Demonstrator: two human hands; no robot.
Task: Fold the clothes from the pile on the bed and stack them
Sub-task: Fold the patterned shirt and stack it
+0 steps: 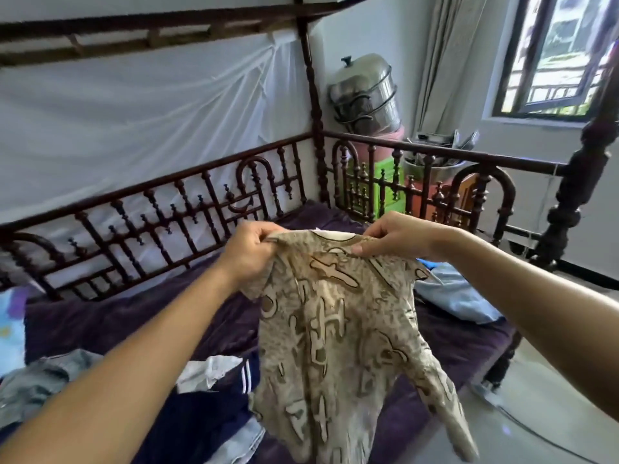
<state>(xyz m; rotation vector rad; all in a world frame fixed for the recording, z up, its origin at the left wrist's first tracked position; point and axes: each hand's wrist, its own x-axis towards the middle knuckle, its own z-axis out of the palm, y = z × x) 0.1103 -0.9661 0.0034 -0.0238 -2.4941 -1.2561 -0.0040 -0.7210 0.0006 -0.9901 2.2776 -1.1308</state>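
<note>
A beige patterned shirt (338, 333) hangs in the air above the bed, held up by its shoulders. My left hand (249, 251) pinches the left shoulder and my right hand (397, 237) pinches the right shoulder beside the neck opening. The shirt hangs full length with one sleeve trailing toward the lower right. The pile of clothes lies at the lower left: a grey denim piece (40, 380), a white garment (207, 368) and a navy piece with white stripes (214, 413). A folded light blue garment (455, 296) rests on the bed at the right.
The bed has a dark purple cover (134, 316) and a carved dark wooden railing (187, 209) along the back and right side. A thick bedpost (576, 195) stands at the right. Steel pots (365, 95) sit behind the railing. Tiled floor lies at the lower right.
</note>
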